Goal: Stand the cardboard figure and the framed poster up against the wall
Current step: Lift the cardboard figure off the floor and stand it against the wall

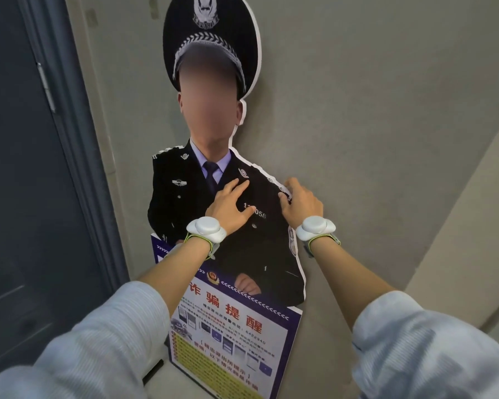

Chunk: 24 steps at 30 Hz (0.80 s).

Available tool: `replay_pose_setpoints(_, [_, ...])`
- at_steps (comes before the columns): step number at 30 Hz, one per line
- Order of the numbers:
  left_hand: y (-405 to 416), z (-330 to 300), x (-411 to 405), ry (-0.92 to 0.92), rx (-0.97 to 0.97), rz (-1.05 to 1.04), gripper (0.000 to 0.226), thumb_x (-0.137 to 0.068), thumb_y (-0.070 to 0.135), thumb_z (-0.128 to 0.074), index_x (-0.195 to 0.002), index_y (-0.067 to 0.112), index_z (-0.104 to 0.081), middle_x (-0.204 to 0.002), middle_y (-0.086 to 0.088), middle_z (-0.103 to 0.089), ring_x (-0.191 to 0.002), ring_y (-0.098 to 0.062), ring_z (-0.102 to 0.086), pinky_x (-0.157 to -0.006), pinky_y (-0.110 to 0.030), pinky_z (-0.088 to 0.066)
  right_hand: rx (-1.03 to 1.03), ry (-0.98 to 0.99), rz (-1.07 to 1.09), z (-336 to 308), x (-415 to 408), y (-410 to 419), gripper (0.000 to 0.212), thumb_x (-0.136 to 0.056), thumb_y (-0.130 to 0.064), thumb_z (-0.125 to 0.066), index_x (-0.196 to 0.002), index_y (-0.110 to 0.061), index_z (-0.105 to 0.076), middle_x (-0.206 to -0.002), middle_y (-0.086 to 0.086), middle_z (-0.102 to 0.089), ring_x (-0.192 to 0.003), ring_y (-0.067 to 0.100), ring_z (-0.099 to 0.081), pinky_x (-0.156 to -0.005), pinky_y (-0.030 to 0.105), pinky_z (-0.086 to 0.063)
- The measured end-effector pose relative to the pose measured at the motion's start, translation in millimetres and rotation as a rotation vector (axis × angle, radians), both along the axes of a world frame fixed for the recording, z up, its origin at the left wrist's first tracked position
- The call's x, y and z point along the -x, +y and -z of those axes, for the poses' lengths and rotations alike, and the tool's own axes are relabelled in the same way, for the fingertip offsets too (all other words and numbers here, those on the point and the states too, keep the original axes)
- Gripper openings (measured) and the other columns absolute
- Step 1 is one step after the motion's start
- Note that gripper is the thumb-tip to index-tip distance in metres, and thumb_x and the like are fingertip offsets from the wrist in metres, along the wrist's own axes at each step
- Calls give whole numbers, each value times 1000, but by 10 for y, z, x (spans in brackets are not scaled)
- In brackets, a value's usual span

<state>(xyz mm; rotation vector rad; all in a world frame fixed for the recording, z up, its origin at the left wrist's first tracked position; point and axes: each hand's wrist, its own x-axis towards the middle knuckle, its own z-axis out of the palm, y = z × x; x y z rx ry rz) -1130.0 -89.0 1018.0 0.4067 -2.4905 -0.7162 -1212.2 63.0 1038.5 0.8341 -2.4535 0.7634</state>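
Note:
A tall cardboard figure of a uniformed officer in a peaked cap stands upright against the grey wall. A printed notice board with red characters forms its lower part. My left hand lies flat on the figure's chest, fingers spread. My right hand curls its fingers around the figure's right shoulder edge, next to the wall. Both wrists carry white round devices on green straps. No framed poster is in view.
A dark blue door with its frame stands to the left of the figure. At the right a wall corner juts out. A strip of pale floor shows below the figure's base.

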Motion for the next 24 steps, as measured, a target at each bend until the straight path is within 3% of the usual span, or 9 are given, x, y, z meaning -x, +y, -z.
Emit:
replay_pose_setpoints(4, [-7, -1, 182, -23, 20, 2, 67, -87, 38, -59, -146, 34, -28, -158, 6, -21, -143, -24, -26, -106, -44, -36, -4, 134, -7, 1, 172, 8, 20, -90, -21, -56, -103, -5, -55, -109, 16, -53, -98, 34, -52, -56, 34, -35])
replay_pose_setpoints(11, [-44, -6, 365, -36, 45, 8, 68, -87, 39, -60, -147, 32, -28, -156, 4, -22, -140, -26, -29, -104, -43, -38, -71, 233, -10, 24, 287, -16, 19, -89, -14, -55, -106, -5, -56, -107, 16, -55, -101, 34, -50, -54, 35, -36])
replay_pose_setpoints(24, [-131, -58, 257, -34, 108, 0, 65, -88, 39, -59, -146, 30, -32, -152, 2, -30, -137, -24, -34, -101, -41, -42, -58, 181, -9, 22, 206, -4, 26, -87, -24, -58, -108, -9, -54, -108, 13, -54, -103, 30, -50, -59, 39, -48])
